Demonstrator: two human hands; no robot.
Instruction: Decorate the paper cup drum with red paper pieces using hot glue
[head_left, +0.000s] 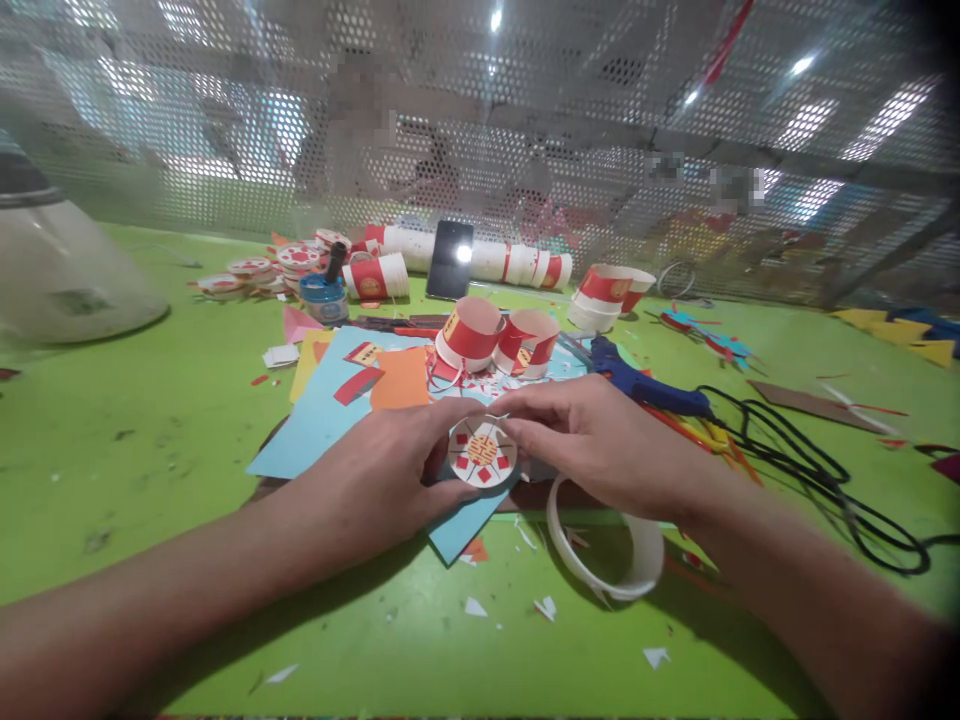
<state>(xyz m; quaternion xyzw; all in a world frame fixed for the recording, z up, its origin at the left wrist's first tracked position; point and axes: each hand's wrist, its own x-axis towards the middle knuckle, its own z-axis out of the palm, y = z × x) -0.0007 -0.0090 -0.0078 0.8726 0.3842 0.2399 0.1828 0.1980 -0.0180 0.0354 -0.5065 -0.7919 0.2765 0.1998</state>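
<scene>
The left grip is holding a patterned disc between thumb and fingers, covering part of its edge. The right grip is touching the disc's upper-right rim, its fingertips nearly meeting; whether they are pinching anything, I cannot tell. Just below the right grip, a white ring is lying partly hidden. Far left of both grips, a pale, rounded object is running out of view.

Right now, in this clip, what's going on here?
A person's left hand holds a small decorated disc over blue paper, while the right hand has its fingertips at the disc's upper edge. Two red-and-white cup pieces stand beyond; a white ring and a blue glue gun lie toward the right.
</scene>
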